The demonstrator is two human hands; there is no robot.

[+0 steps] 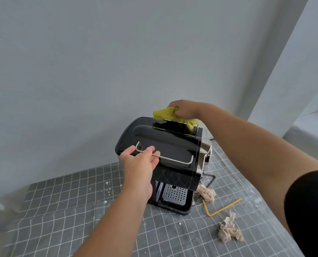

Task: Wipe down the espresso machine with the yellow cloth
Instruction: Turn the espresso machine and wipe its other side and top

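1. The machine (161, 160) stands on the gridded mat (80, 210), just below frame centre, its drip grate (174, 193) facing me at 6 o'clock.
2. My right hand (184, 110) is at the machine's 12 o'clock edge, on top of the rear tank rim. Its fingers are curled round the cloth (165, 114), which is bunched and draped over that rim, with a tail hanging toward 3 o'clock.
3. My left hand (137, 162) rests at the machine's 9 o'clock side. The fingers are fairly straight and lie over the wire rail (165, 158) on the top panel; I judge this a steadying contact, not a firm grasp. How far the thumb wraps I cannot tell.
4. Step in hand, by my judgement: wiping the top rear edge. The glossy top, sides and front look not yet covered from here.
5. The next move calls for drawing the cloth from 12 toward 6 o'clock across the top, keeping the brace so the machine does not slide.
6. Also noted: two crumpled paper wads (206, 193) (228, 229) and a bent yellow straw (221, 208) lie at 4 o'clock of the machine.
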